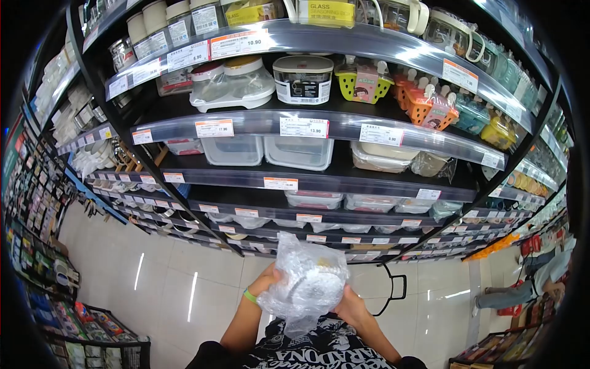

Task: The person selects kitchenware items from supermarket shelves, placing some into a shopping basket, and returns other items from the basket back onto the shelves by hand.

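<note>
Bracing one side, the left hand grasps a bubble-wrapped package held up before the stocked shelves; the right hand grasps the opposite side, presumably because such loose, slippery wrapping needs support from both.

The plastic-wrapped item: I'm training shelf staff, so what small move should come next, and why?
Perhaps turn the plastic-wrapped item slightly: the left hand and right hand support it from opposite sides, and the crumpled wrap obscures its contents, so another angle might show more.
</note>
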`<action>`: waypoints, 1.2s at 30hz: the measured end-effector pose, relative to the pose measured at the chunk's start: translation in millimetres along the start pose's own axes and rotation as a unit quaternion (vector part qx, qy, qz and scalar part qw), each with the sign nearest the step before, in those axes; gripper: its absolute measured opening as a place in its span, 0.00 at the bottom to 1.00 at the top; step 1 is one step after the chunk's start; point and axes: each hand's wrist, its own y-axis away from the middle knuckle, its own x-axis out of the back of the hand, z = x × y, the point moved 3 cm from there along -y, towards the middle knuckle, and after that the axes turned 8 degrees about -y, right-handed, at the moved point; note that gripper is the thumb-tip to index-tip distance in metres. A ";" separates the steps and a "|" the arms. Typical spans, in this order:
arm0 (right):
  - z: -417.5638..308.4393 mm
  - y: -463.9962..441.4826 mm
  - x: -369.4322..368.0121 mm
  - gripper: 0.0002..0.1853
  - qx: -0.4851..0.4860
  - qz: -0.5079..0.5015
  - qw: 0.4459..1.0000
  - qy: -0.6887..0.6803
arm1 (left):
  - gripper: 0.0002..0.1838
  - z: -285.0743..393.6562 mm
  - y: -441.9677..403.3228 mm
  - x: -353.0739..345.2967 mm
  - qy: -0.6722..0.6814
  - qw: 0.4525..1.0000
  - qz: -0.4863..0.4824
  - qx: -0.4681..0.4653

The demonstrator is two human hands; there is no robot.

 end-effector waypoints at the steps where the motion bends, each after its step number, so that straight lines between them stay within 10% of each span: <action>1: -0.8 1.9 -2.5 0.38 0.004 -0.024 0.999 0.023 | 0.41 -1.6 0.5 2.2 0.025 0.999 0.025 -0.004; 4: -6.8 6.0 -8.6 0.42 0.005 0.027 0.984 0.174 | 0.39 -0.9 3.9 -3.8 0.168 0.980 0.078 0.075; 10: -2.8 -4.2 7.6 0.41 0.001 0.095 0.994 0.054 | 0.32 -54.4 5.7 47.3 0.105 0.990 0.082 -0.057; 16: -5.0 -3.7 10.2 0.36 0.039 0.117 0.992 -0.009 | 0.46 -29.8 0.1 11.8 0.083 0.990 0.109 -0.028; 22: -14.5 -5.3 4.2 0.36 0.036 0.187 0.977 -0.095 | 0.55 -26.5 0.0 7.2 0.228 0.970 -0.067 0.051; 25: -17.1 -7.1 1.2 0.36 0.044 0.148 0.980 -0.125 | 0.55 -17.5 -6.6 -14.1 0.001 0.998 -0.065 0.009; 36: -37.9 -4.2 -9.5 0.43 0.124 0.037 0.986 -0.106 | 0.41 -78.7 1.5 31.5 0.238 0.969 0.042 0.045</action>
